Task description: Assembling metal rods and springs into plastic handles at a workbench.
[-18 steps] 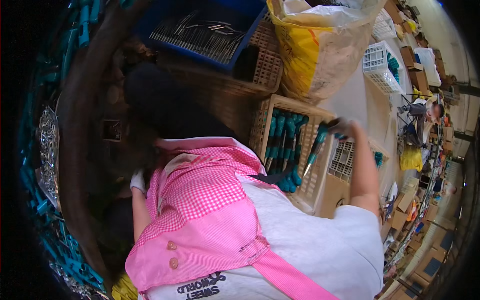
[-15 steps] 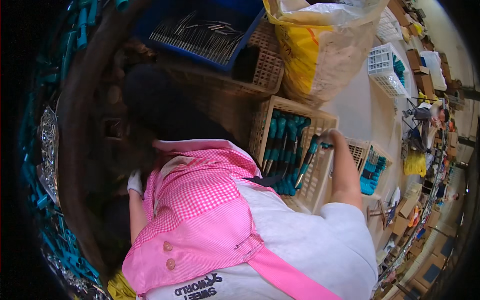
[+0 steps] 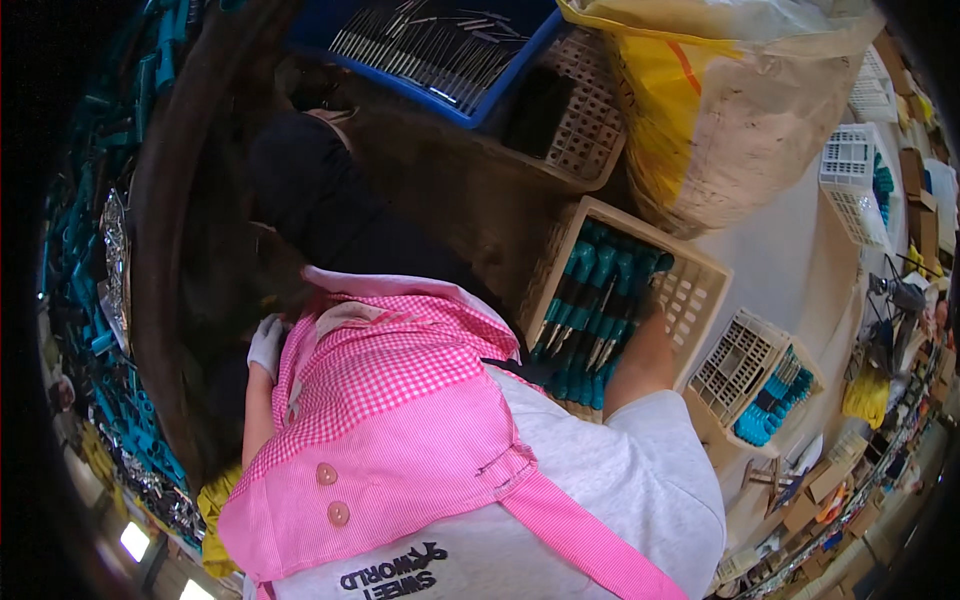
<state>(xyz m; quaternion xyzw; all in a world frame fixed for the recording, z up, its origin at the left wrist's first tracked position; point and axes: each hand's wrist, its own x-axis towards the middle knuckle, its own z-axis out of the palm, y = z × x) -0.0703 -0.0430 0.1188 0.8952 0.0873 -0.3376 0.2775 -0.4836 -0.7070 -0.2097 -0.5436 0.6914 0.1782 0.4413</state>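
My right hand (image 3: 654, 305) reaches into a beige plastic crate (image 3: 712, 268), beside screwdrivers (image 3: 590, 290) with teal and black handles. They lie side by side in layers, metal shafts toward me. Its fingers are blurred and hidden among the handles, so I cannot tell whether they still grip one. My left hand (image 3: 266, 345), in a white glove, rests low beside the pink checked apron (image 3: 400, 350). Its fingers are loosely extended, with nothing visible in them.
A blue bin (image 3: 470, 112) of metal shafts sits ahead on a perforated crate (image 3: 590, 130). Right of it stands a yellow and white sack (image 3: 740, 130). A smaller crate (image 3: 738, 360) with teal-handled tools is at the right. Teal handles (image 3: 130, 400) heap along the left.
My right hand has lowered into the beige crate with the screwdrivers it held above it. My left hand has shifted slightly upward in view. The whole view has turned a little.
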